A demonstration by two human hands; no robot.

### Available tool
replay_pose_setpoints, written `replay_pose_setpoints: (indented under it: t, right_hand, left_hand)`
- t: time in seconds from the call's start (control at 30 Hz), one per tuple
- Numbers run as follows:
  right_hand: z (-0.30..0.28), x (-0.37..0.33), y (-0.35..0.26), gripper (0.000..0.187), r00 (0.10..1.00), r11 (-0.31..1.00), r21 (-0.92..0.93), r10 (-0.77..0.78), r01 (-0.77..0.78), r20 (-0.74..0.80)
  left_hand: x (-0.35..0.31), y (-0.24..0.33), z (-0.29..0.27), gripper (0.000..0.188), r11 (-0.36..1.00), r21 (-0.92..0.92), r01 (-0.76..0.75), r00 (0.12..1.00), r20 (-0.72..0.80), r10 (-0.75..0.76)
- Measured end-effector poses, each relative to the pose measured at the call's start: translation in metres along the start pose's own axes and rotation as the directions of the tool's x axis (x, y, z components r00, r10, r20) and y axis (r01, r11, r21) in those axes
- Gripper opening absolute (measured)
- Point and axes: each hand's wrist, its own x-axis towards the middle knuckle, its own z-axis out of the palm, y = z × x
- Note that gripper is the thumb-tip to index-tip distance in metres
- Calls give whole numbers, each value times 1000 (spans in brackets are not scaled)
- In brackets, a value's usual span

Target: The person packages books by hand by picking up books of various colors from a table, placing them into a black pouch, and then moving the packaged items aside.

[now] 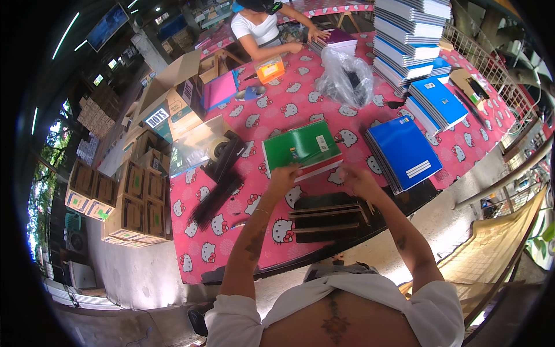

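Note:
A green notebook (303, 143) lies on the pink patterned tabletop in front of me, with a red edge (318, 169) showing along its near side and glare across its cover. My left hand (283, 178) is closed on the near left edge, thumb on top. At the near right corner, my right hand (359, 180) has its fingers drawn together; whatever they pinch is too small or blurred to make out. To the right sits a stack of blue spiral notebooks (403, 151). Left of the green notebook stands a black tape dispenser (224, 159) beside clear plastic sheets (196, 141).
Dark slatted pieces (329, 218) lie at the near table edge, a blurred black bundle (217, 199) to their left. A tall notebook pile (407, 43) and crumpled clear plastic (346, 78) are farther back. Across the table, a person (257, 29) handles notebooks. Cardboard boxes (136, 194) stand left.

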Motion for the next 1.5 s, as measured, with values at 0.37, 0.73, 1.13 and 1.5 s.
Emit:
replay_pose_setpoints:
  t: [0.37,0.73,1.13,1.5]
  right_hand:
    - [-26,21,-34,36,919,778,501,257,-379,298]
    - [-69,-94,-45,20,954,919,253,-289,301,-83]
    - [-47,-100,-18,19,958,901,327,-264,286,-113]
    - [-42,-111,-12,19,966,916,313,-220,252,-134]
  left_hand:
    - [-61,83,-69,62,969,116,-219,975,54,214]
    - [-51,145,-89,28,628,-737,248,963,119,-240]
    - [-73,145,-84,27,611,-770,183,979,86,-185]
    - [-88,142,-80,21,607,-776,172,982,90,-163]
